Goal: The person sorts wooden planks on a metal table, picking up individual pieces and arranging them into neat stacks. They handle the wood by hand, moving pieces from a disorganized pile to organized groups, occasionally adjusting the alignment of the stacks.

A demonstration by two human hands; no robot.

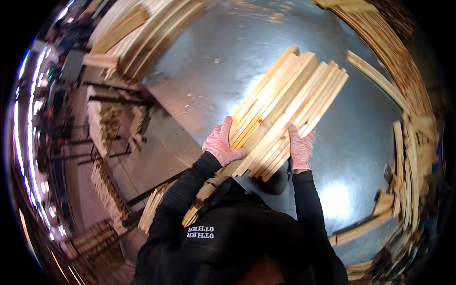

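A bundle of several long wooden strips (278, 107) lies slantwise over the grey metal table (199, 61), its near ends close to my body. My left hand (223, 143), in a pink-and-white knit glove, grips the bundle's left side, with the thumb laid over the top near the close end. On the opposite side my right hand (301, 148), gloved alike, presses against the edge of the strips. Between them the strips are squeezed side by side, their ends uneven. The undersides of the strips and some of my fingertips are hidden.
Stacked boards (161, 35) stand at the table's far left. A single strip (377, 78) lies near the right edge, beside long stacked lumber (399, 57). Offcuts (384, 202) gather at the lower right. Racks of wood pieces (102, 121) stand on the floor to the left.
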